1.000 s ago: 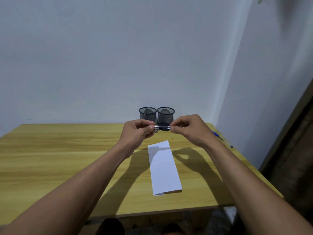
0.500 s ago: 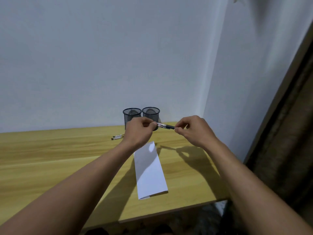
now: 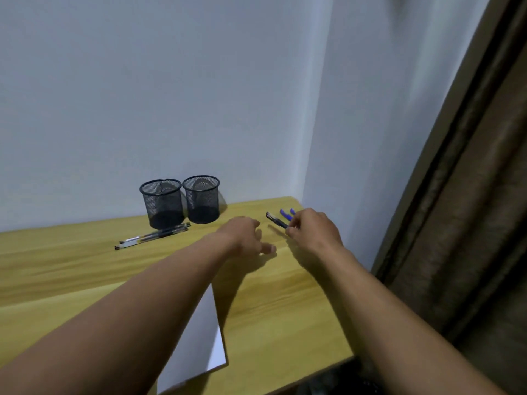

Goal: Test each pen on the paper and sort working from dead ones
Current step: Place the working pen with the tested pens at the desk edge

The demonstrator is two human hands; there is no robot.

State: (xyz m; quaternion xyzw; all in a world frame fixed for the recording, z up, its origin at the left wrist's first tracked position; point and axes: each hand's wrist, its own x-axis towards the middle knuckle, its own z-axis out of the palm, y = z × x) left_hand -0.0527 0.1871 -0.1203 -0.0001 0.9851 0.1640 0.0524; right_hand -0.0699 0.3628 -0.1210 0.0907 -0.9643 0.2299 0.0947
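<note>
R hand (image 3: 313, 232) is pinching dark pen (image 3: 276, 220) w/ fingertips; L hand (image 3: 245, 238) is hovering, fingers loosely spread. Risk: thin grip slipping, pen rolling off table (image 3: 285, 309) edge.

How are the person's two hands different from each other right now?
The right hand pinches a dark pen by one end, while the left hand holds nothing. The right hand's fingers are curled around the pen; the left hand's are loosely spread, palm down. The right hand is nearer the table's right edge, beside the blue pens; the left is nearer the middle. Both are bare and low over the wooden table.
</note>
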